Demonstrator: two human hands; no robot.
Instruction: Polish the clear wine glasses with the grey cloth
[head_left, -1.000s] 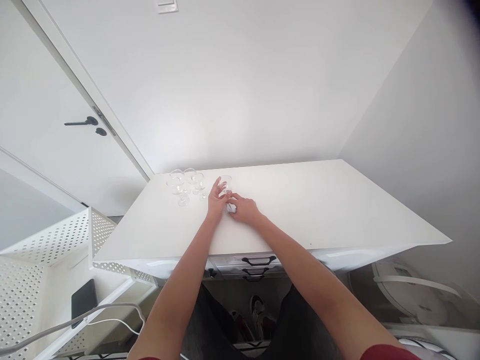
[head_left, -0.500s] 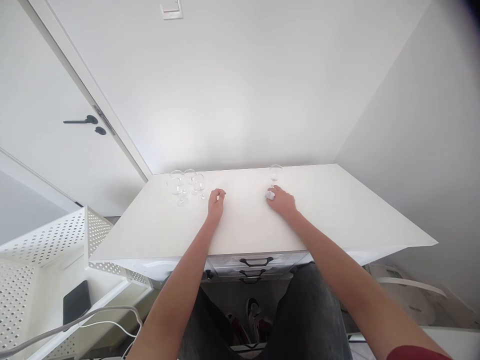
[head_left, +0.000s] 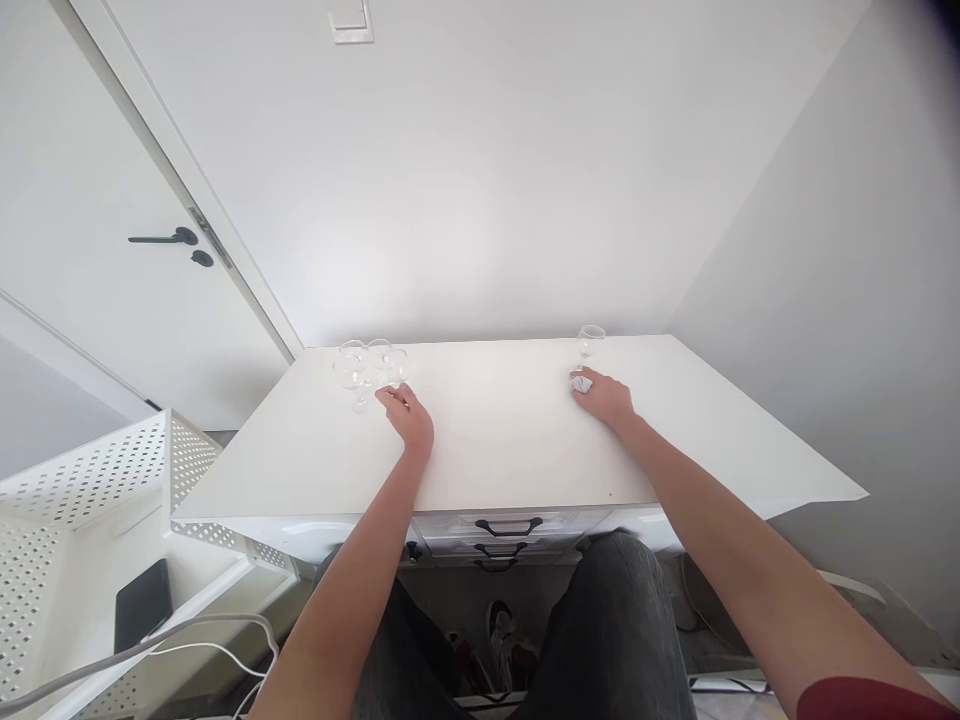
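Note:
A group of several clear stemmed wine glasses (head_left: 348,372) stands at the left back of the white cabinet top (head_left: 495,440). My left hand (head_left: 405,412) is at the front right glass (head_left: 395,366) of that group, thumb and fingers apart by its stem. Whether they touch the stem I cannot tell. At the right, a single wine glass (head_left: 591,345) stands upright near the back edge. My right hand (head_left: 606,396) is closed at its lower stem and foot, which are mostly hidden. A crumpled white tissue or cloth (head_left: 581,383) shows in the same hand.
Behind the cabinet rises a white wall (head_left: 480,180). Drawers with dark handles (head_left: 509,527) face my legs. To the left are a door handle (head_left: 165,237), a perforated white shelf unit (head_left: 90,470), a black tablet-like object (head_left: 142,605) and cables (head_left: 210,622).
My right hand has moved right, and the single glass and the white tissue have moved with it. My left hand has gone left to the grouped glasses, its fingers spreading.

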